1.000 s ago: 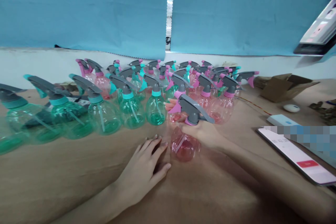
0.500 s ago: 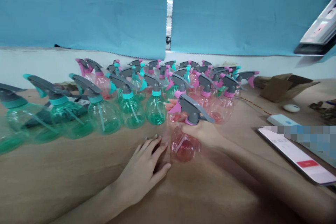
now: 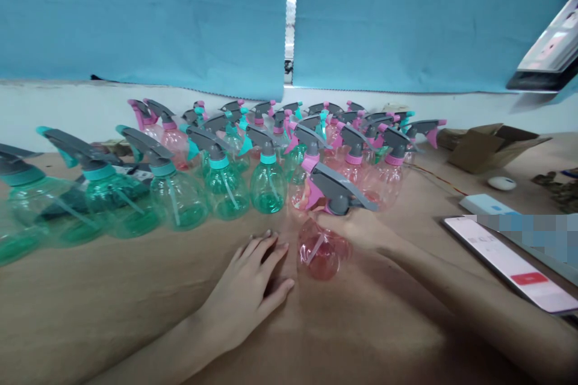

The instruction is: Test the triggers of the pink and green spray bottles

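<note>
My right hand [image 3: 361, 228] is wrapped round the neck of a pink spray bottle [image 3: 321, 255] with a grey and pink trigger head. The bottle stands near the middle of the table, its nozzle facing away to the left; the fingers are partly hidden behind the head. My left hand [image 3: 253, 283] lies flat on the wooden table [image 3: 149, 301], fingers spread, a little left of that bottle and holding nothing. Beyond both hands, a green spray bottle [image 3: 268, 186] stands at the front of the group, close to another pink spray bottle [image 3: 386, 183].
Several more green bottles [image 3: 180, 201] curve toward the left edge, with further pink and green ones behind. On the right lie a phone [image 3: 501, 258], a white box [image 3: 485, 204], a white mouse [image 3: 502, 183] and an open cardboard box [image 3: 481, 150]. Blue curtains [image 3: 144, 18] hang behind.
The pink bottle in my right hand has shifted slightly right, its head now lower and tilted further. My left hand has stayed in place.
</note>
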{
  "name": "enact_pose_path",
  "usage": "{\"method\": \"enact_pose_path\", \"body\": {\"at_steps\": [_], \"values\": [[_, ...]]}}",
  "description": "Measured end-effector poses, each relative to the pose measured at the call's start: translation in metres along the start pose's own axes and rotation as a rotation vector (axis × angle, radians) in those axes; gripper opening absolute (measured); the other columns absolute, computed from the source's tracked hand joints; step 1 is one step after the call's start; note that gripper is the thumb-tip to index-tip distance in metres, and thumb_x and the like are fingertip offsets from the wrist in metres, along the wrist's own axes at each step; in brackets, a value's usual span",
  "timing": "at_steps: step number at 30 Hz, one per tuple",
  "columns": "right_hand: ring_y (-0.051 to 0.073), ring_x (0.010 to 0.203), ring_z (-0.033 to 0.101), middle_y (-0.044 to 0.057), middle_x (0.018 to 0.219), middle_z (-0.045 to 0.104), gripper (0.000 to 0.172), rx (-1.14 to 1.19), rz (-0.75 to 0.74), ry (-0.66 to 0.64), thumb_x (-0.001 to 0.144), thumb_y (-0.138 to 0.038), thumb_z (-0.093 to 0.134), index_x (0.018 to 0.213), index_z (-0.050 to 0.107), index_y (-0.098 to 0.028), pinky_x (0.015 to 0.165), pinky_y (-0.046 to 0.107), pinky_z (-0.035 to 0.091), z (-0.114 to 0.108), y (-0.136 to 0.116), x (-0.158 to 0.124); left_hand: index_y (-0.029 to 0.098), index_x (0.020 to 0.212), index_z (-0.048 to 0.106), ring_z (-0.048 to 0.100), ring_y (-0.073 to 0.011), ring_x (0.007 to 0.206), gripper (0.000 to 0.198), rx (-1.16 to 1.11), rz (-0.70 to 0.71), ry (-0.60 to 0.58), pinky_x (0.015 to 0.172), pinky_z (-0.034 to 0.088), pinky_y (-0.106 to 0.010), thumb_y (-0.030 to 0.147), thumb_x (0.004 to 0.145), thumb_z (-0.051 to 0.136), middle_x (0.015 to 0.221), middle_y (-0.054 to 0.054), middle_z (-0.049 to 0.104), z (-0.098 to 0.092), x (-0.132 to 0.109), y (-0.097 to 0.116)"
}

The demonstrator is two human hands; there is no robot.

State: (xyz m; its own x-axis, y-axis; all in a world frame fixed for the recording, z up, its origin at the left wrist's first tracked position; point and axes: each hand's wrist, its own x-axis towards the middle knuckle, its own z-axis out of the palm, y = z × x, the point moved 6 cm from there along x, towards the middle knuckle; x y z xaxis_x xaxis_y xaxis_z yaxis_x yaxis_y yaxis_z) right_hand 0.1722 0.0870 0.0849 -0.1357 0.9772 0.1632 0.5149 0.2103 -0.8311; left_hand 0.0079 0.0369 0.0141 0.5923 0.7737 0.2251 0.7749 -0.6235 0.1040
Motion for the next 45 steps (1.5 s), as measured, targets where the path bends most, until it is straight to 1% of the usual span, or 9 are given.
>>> {"method": "enact_pose_path", "body": {"at_steps": [2, 7, 10, 15, 19, 25, 34, 38, 45], "values": [[0.019, 0.067, 0.060, -0.001, 0.063, 0.060, 0.004, 0.024, -0.026, -0.013, 0.065, -0.027, 0.056, 0.063, 0.057, -0.024, 0.060, 0.031, 0.048, 0.0002, -0.0002, 0.0004, 0.019, 0.129, 0.046, 0.039, -0.0281, 0.122, 0.045, -0.005, -0.003, -0.005, 0.097, 0.034, -0.046, 0.042, 0.091, 0.045, 0.132, -0.011, 0.046, -0.0003, 0.0004, 0.0002], [0.018, 0.068, 0.059, -0.001, 0.069, 0.063, 0.008, 0.094, -0.103, -0.071, 0.067, -0.023, 0.054, 0.071, 0.061, -0.022, 0.061, 0.033, 0.048, 0.0059, 0.0051, 0.0049, 0.018, 0.129, 0.046, 0.037, -0.0281, 0.123, 0.046, 0.002, 0.009, 0.003, 0.097, 0.034, -0.046, 0.043, 0.091, 0.045, 0.134, -0.011, 0.045, -0.0003, 0.0004, 0.0008], [0.019, 0.070, 0.059, -0.001, 0.069, 0.062, 0.007, 0.077, -0.128, -0.048, 0.069, -0.024, 0.056, 0.072, 0.061, -0.022, 0.062, 0.034, 0.048, 0.0065, 0.0076, 0.0063, 0.017, 0.129, 0.046, 0.036, -0.0280, 0.124, 0.046, 0.002, 0.007, -0.009, 0.098, 0.033, -0.046, 0.043, 0.091, 0.045, 0.134, -0.012, 0.044, 0.0005, 0.0003, 0.0004], [0.021, 0.071, 0.058, 0.000, 0.068, 0.062, 0.006, 0.038, -0.118, -0.002, 0.067, -0.024, 0.057, 0.072, 0.061, -0.023, 0.059, 0.034, 0.047, 0.0054, 0.0085, 0.0052, 0.017, 0.129, 0.046, 0.037, -0.0280, 0.123, 0.046, -0.002, 0.002, -0.018, 0.099, 0.033, -0.046, 0.042, 0.091, 0.046, 0.133, -0.011, 0.045, 0.0008, 0.0012, -0.0002], [0.020, 0.071, 0.058, 0.000, 0.069, 0.062, 0.009, 0.038, -0.142, -0.010, 0.069, -0.024, 0.056, 0.076, 0.061, -0.023, 0.059, 0.034, 0.047, 0.0062, 0.0066, 0.0042, 0.017, 0.129, 0.045, 0.036, -0.0279, 0.124, 0.046, 0.000, 0.007, -0.008, 0.099, 0.032, -0.046, 0.042, 0.091, 0.046, 0.134, -0.011, 0.044, 0.0005, 0.0011, 0.0004], [0.020, 0.075, 0.058, -0.001, 0.071, 0.063, 0.012, 0.050, -0.204, -0.014, 0.071, -0.023, 0.056, 0.081, 0.061, -0.022, 0.064, 0.034, 0.047, 0.0075, 0.0050, 0.0044, 0.017, 0.128, 0.046, 0.037, -0.0281, 0.124, 0.045, -0.002, 0.003, -0.014, 0.098, 0.033, -0.046, 0.042, 0.091, 0.045, 0.134, -0.012, 0.044, 0.0001, 0.0011, 0.0007], [0.020, 0.074, 0.058, -0.001, 0.070, 0.063, 0.010, 0.067, -0.218, -0.010, 0.072, -0.024, 0.056, 0.080, 0.062, -0.022, 0.064, 0.036, 0.048, 0.0074, 0.0032, 0.0041, 0.019, 0.129, 0.046, 0.038, -0.0281, 0.123, 0.044, -0.007, 0.007, 0.002, 0.098, 0.034, -0.046, 0.041, 0.091, 0.046, 0.133, -0.010, 0.046, -0.0002, 0.0007, 0.0003], [0.020, 0.073, 0.058, 0.000, 0.070, 0.063, 0.011, 0.066, -0.207, -0.001, 0.072, -0.026, 0.057, 0.080, 0.062, -0.022, 0.063, 0.035, 0.048, 0.0068, 0.0032, 0.0036, 0.018, 0.128, 0.046, 0.038, -0.0282, 0.123, 0.044, -0.003, 0.002, -0.002, 0.098, 0.033, -0.047, 0.041, 0.090, 0.046, 0.133, -0.011, 0.045, -0.0006, 0.0011, 0.0003], [0.018, 0.068, 0.057, -0.002, 0.067, 0.062, 0.006, 0.044, -0.164, -0.009, 0.070, -0.021, 0.055, 0.072, 0.060, -0.022, 0.060, 0.032, 0.046, 0.0078, 0.0065, 0.0029, 0.018, 0.127, 0.048, 0.038, -0.0285, 0.123, 0.044, -0.005, -0.003, -0.006, 0.098, 0.034, -0.046, 0.041, 0.090, 0.046, 0.132, -0.012, 0.046, -0.0005, 0.0005, 0.0004]]}}
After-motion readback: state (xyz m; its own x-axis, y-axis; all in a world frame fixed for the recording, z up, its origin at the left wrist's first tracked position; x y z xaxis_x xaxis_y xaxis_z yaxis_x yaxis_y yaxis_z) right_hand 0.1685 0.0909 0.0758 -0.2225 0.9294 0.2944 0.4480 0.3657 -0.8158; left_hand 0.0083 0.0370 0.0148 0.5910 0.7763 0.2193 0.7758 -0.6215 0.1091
